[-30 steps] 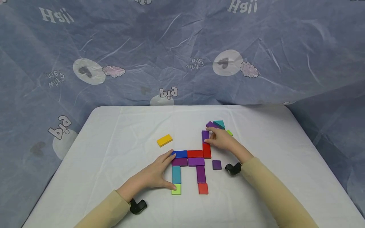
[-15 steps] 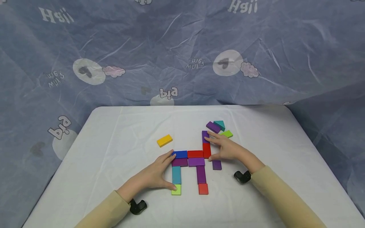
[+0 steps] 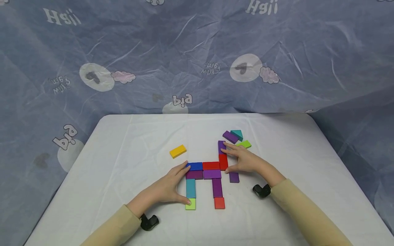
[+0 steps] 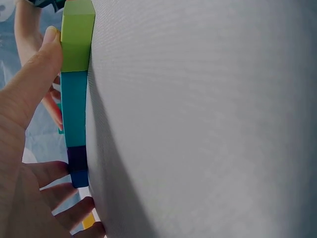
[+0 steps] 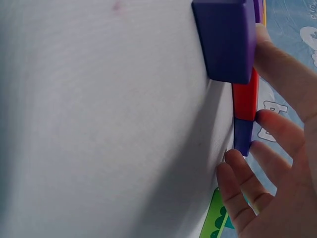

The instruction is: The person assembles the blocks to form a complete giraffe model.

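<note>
Left hand: the left hand [image 3: 164, 188] has its fingers spread wide, closed round nothing; the thumb rests on the lime block [image 3: 192, 206] and the fingertips are at the left end of the blue block [image 3: 195, 166].
Right hand: the right hand [image 3: 246, 160] is also spread, gripping nothing; its fingertips are at the upper purple block [image 3: 221, 147], its thumb by the lower end of the upright red block [image 3: 223, 162].
Block figure: flat on the desk [image 3: 129, 147]; blue block and flat red block [image 3: 210, 165] above the plum block [image 3: 194, 175] and violet block [image 3: 212, 174]; one leg teal block [image 3: 191, 188] over lime, the other dark purple block [image 3: 217, 188] over orange-red block [image 3: 219, 203].
Loose blocks: yellow block [image 3: 178, 151] apart, beyond the blue; purple square [image 3: 234, 178] near the right thumb; slanted purple block [image 3: 230, 137], teal triangle [image 3: 237, 134] and green block [image 3: 245, 144] clustered at the upper right.
Partly hidden: fingertips cover some of the upper purple block; the right hand overlaps the green block and purple square.
Cut off: both sleeves, at the head view's lower edge; the green block, at the right wrist view's bottom.
Hard to tell: whether the right thumb touches red.
</note>
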A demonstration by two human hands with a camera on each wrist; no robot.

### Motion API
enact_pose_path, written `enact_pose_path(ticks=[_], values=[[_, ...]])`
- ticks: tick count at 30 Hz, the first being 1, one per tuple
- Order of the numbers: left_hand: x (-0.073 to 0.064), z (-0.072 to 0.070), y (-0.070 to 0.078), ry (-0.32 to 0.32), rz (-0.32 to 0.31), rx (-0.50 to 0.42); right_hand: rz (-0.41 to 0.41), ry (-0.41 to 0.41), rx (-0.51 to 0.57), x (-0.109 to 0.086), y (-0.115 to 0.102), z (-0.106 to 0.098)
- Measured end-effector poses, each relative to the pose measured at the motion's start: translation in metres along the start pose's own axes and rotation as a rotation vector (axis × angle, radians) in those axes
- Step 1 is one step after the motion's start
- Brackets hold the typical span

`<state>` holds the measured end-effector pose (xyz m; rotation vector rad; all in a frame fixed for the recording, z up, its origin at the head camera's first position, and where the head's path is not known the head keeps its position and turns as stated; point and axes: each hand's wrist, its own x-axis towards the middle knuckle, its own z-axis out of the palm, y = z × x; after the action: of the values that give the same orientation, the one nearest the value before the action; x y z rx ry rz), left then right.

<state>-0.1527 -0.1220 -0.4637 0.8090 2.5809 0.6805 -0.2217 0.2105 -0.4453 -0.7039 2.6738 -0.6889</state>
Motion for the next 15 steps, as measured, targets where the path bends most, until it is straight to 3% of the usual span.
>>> enact_pose_path(ticks=[15], values=[[0.0005, 0.0002, 0.0003, 0.003, 0.002, 0.002, -0.009, 0.012, -0.001, -0.0004, 0.0002, 0.001]])
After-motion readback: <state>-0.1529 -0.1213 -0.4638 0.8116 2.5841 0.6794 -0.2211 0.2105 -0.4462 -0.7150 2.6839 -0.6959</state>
